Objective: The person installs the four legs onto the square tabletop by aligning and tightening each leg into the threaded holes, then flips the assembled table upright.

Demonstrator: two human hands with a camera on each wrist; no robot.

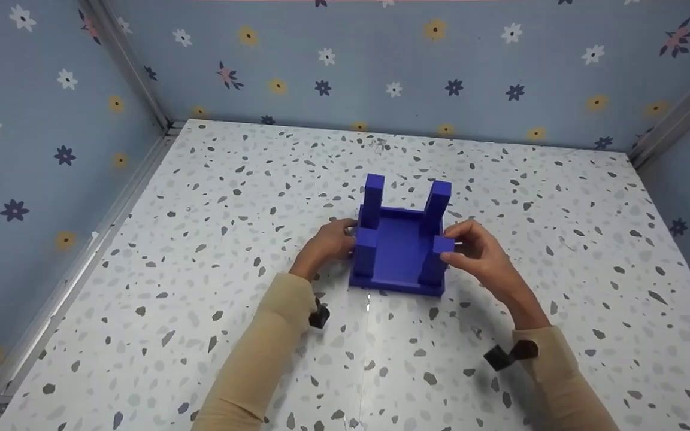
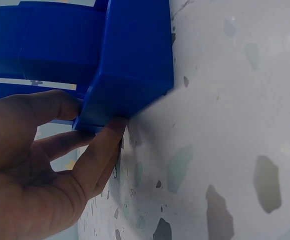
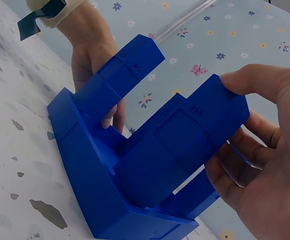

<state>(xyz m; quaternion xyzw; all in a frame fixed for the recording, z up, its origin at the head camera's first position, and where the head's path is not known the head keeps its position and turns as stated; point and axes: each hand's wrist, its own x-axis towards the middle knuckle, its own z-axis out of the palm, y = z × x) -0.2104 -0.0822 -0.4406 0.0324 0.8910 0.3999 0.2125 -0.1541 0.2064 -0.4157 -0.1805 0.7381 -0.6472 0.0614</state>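
Note:
A small blue miniature table (image 1: 398, 254) sits upside down on the speckled surface, its square legs pointing up from a rimmed top. My left hand (image 1: 328, 242) grips the left side of that top. In the left wrist view, the thumb bends at the rim and the fingers (image 2: 105, 150) reach the lower edge close to the surface. With thumb and fingers, my right hand (image 1: 481, 254) pinches the upper end of the near right leg (image 3: 179, 140). Raised digits mark this leg in the right wrist view, and it stands upright in the top's corner.
The speckled white tabletop (image 1: 201, 269) spreads around the blue piece. Blue flowered panels (image 1: 357, 66) rise at the back and sides, with metal rails (image 1: 123, 60) at the corners. Black wrist mounts (image 1: 319, 314) are fixed at both tan sleeves.

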